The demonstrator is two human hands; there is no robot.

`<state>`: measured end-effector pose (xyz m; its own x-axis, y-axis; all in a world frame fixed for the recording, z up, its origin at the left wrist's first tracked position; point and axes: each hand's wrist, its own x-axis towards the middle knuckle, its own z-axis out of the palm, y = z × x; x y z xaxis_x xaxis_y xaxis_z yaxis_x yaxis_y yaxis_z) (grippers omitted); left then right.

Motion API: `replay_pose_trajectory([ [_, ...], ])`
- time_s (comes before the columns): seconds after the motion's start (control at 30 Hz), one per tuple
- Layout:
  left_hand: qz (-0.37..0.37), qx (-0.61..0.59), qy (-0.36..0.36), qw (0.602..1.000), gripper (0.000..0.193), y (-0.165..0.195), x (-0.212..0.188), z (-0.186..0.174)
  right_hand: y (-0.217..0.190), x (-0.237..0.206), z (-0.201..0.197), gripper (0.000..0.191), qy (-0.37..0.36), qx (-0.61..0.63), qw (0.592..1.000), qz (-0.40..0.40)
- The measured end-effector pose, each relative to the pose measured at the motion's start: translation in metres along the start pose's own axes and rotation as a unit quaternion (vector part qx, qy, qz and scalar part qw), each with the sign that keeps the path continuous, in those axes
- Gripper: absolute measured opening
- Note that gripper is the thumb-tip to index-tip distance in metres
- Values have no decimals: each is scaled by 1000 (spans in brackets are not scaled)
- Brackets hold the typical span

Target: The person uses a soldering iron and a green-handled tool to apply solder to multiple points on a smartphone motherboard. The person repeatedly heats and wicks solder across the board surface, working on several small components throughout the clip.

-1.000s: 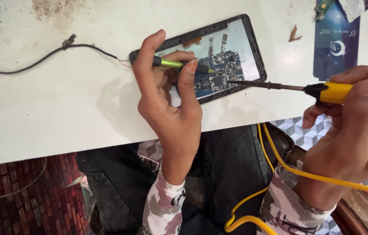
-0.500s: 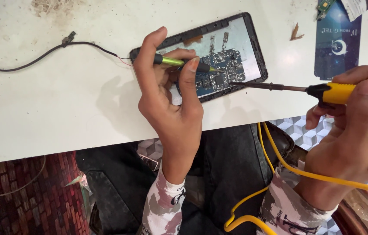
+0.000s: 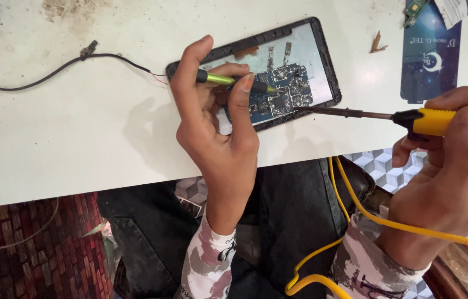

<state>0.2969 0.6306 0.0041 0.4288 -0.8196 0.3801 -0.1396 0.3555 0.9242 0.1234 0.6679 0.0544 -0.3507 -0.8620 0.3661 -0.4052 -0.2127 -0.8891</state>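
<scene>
An opened phone (image 3: 307,52) lies on the white table (image 3: 68,127) with its circuit board (image 3: 283,91) exposed. My left hand (image 3: 217,127) pinches green tweezers (image 3: 228,81), whose tip rests on the board. My right hand (image 3: 455,166) grips the yellow handle of a soldering iron (image 3: 438,122). Its dark metal shaft (image 3: 344,113) points left, and the tip touches the phone's lower right edge beside the board. A yellow cord (image 3: 355,210) runs from the iron down past my lap.
A thin black wire (image 3: 51,75) with a small plug lies across the table's left side. A dark blue card (image 3: 430,55) sits at the upper right, with small brown scraps (image 3: 378,43) near it. The table's front edge runs just below the phone.
The iron's tip has stayed at the phone's lower right edge, with only a slight shift of my right hand. My left hand keeps the tweezers on the board.
</scene>
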Motion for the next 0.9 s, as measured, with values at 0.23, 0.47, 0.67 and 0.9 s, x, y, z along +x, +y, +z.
replay_pose_trajectory([
  [0.23, 2, -3, -3, 1000, 38, 0, 1, 0, -1, 2, -1, 29, 5, 1, 1000, 12],
  [0.47, 0, -3, -5, 1000, 38, -1, 1, 0, -2, 3, 0, 28, 7, 9, 1000, 16],
  [0.67, 0, 0, -3, 1000, 38, -2, 3, 0, -2, 3, 3, 29, 10, 5, 1000, 18],
  [0.9, 0, 2, -2, 1000, 39, -2, 3, 0, -1, 4, 1, 31, 0, 1, 1000, 15],
])
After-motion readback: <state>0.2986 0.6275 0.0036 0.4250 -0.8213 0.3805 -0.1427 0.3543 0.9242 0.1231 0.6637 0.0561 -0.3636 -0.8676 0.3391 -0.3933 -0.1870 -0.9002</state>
